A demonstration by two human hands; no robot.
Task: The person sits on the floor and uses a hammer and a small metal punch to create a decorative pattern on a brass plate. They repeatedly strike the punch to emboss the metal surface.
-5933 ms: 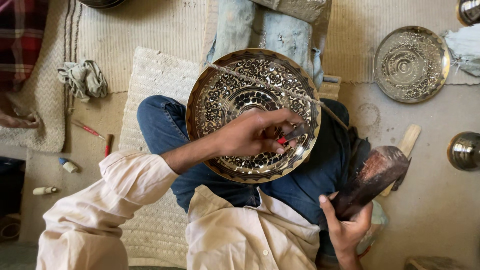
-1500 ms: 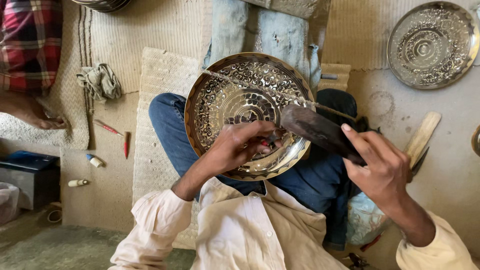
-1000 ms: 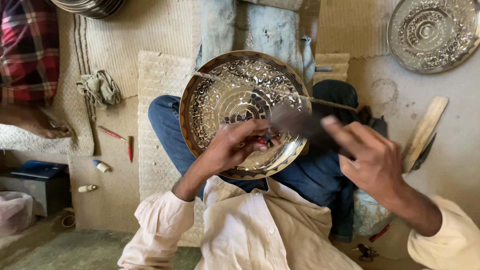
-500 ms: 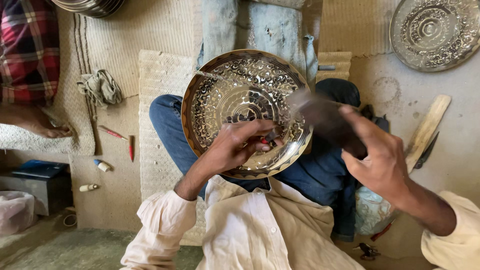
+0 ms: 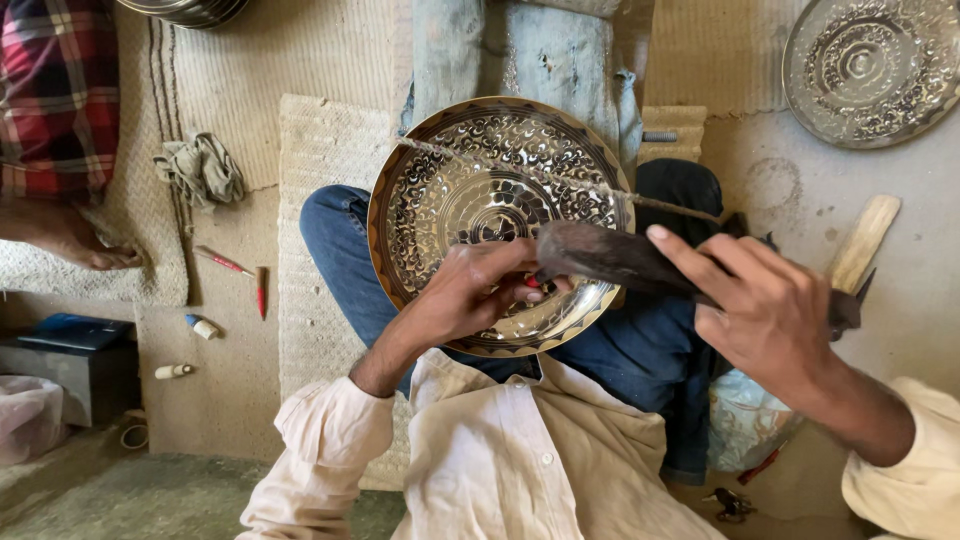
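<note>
Plate: a round metal plate [image 5: 470,190], shiny, its face covered in fine raised pattern, rested on the person's lap over blue jeans [image 5: 335,250].
Left hand: the left hand [image 5: 475,290] lay on the plate's lower middle, fingers closed on a small red-tipped tool [image 5: 532,282].
Right hand: the right hand [image 5: 765,310] was clamped around a dark, worn wooden mallet [image 5: 610,258], whose head sat just beside the left fingers.
Cord: a thin twisted cord [image 5: 560,180] crossed the plate's upper face.
Surroundings: a woven mat [image 5: 320,140] lay beneath; a second patterned plate [image 5: 865,65] lay well apart at upper right; a crumpled rag [image 5: 200,168] and red pens [image 5: 225,262] lay to the left.
</note>
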